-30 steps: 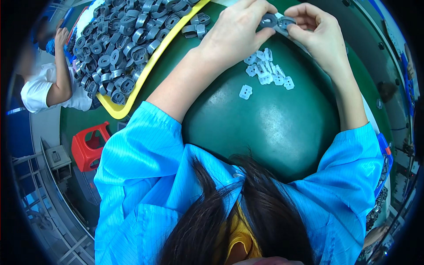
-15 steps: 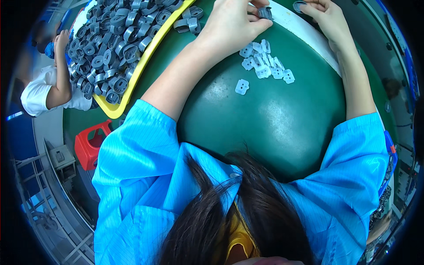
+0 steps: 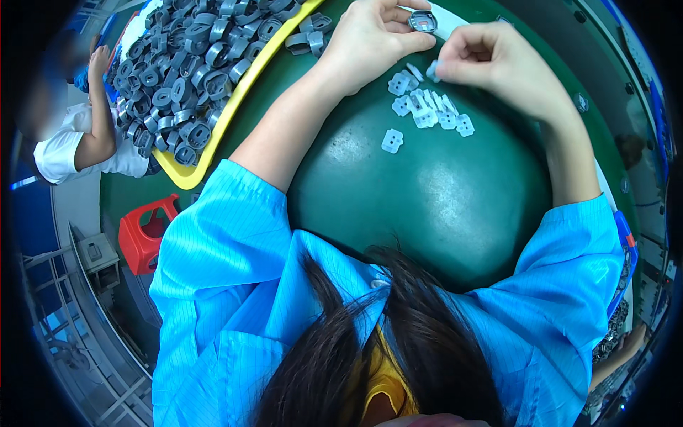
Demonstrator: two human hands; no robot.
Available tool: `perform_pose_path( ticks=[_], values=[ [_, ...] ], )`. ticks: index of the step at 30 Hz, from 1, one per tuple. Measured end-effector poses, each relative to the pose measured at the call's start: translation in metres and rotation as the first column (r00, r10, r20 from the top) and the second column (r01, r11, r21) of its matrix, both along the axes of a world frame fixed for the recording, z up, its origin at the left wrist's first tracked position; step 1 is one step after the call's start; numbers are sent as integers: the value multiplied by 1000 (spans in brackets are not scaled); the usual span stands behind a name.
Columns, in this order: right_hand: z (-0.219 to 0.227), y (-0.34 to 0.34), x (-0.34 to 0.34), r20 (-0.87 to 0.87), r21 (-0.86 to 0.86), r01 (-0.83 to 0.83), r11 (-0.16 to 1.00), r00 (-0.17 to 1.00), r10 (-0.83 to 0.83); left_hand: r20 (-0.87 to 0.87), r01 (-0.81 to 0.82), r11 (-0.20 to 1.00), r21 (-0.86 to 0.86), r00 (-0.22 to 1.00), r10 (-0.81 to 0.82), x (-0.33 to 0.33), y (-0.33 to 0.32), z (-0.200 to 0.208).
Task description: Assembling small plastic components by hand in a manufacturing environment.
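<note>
At the top of the view my left hand [image 3: 373,32] is closed on a small grey oval plastic housing [image 3: 422,22], its open face turned up between thumb and fingers. My right hand [image 3: 484,60] pinches a small translucent plastic piece [image 3: 432,70] just right of the loose pile. That pile of translucent plastic plates [image 3: 425,114], each with small holes, lies on the green table [image 3: 420,192] below both hands. One single plate [image 3: 392,141] lies apart, nearer to me.
A yellow-rimmed tray [image 3: 188,175] heaped with grey housings [image 3: 178,89] stands at the left. Several more housings [image 3: 311,35] lie beside its rim. A red stool [image 3: 142,238] stands left of me. A person in white [image 3: 78,142] sits beyond the tray. A blue bin [image 3: 622,263] is at the right.
My right hand has moved left and nearer, from the white strip to the pile, and now pinches a translucent piece. The housing in my left hand has turned to show its open face.
</note>
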State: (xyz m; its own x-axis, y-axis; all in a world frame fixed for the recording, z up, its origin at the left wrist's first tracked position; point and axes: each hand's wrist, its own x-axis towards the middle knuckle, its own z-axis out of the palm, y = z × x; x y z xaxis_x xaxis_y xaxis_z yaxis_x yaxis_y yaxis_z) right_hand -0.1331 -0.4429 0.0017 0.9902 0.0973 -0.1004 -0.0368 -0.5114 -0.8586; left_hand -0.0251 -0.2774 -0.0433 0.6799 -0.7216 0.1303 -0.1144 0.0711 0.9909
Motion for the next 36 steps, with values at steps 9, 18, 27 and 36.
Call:
perform_pose_path(
  ticks=[9, 18, 27, 36],
  values=[
    [-5, -10, 7, 109, 296, 224, 929, 958, -265, 302, -10, 982, -191, 951, 68, -14, -6, 4],
    [-16, 6, 15, 210, 183, 405, 896, 874, -438, 339, -152, 985, -77, 925, 169, -21, -1, 11],
    [-24, 13, 13, 403, 141, 391, 909, 816, -414, 370, -196, 971, -135, 899, 233, -20, -2, 7],
    [-12, -5, 14, -127, 516, 316, 796, 947, -294, 887, -104, 928, -359, 270, 374, -10, -5, 6]
  ],
)
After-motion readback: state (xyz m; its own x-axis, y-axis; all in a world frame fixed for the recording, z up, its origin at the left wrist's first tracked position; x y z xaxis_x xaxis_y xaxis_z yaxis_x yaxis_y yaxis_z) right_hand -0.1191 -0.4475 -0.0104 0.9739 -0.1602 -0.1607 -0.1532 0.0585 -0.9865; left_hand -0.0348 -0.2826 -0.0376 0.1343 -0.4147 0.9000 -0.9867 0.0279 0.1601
